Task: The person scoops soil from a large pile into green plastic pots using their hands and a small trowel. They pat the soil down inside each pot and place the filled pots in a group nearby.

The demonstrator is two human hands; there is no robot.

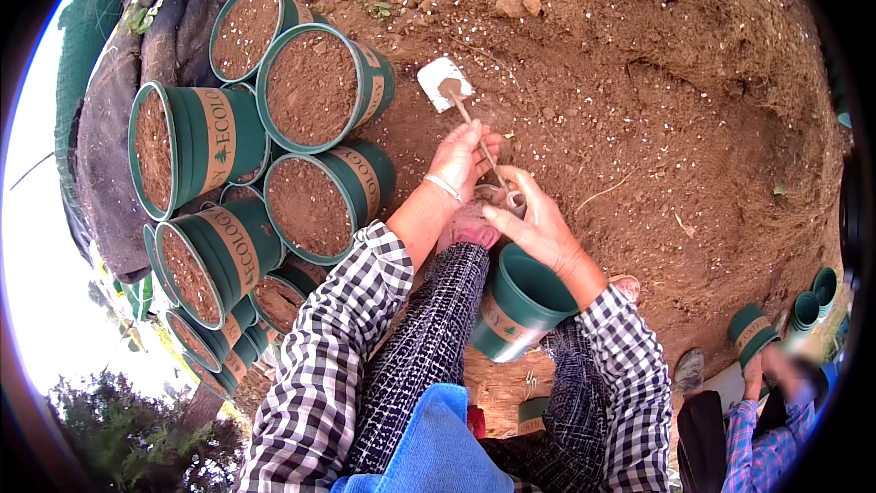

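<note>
Both my hands are on a thin rod-like handle (488, 150) that runs up to a small whitish scoop or shovel blade (436, 79) lying against the soil. My left hand (465, 157) is closed around the handle's middle, nearer the blade. My right hand (537, 222) is at its lower end, thumb and fingers spread about a round grip (514, 201). An empty green plastic plant pot (534, 287) with a tan band stands tilted between my legs, just below my right hand.
Several green pots filled with soil (311, 89) are stacked on their sides at the left, beside dark cloth (109, 150). Loose soil (684, 116) slopes up at the right. At lower right another person's hand (753, 373) holds a green pot (751, 332), near nested pots (806, 308).
</note>
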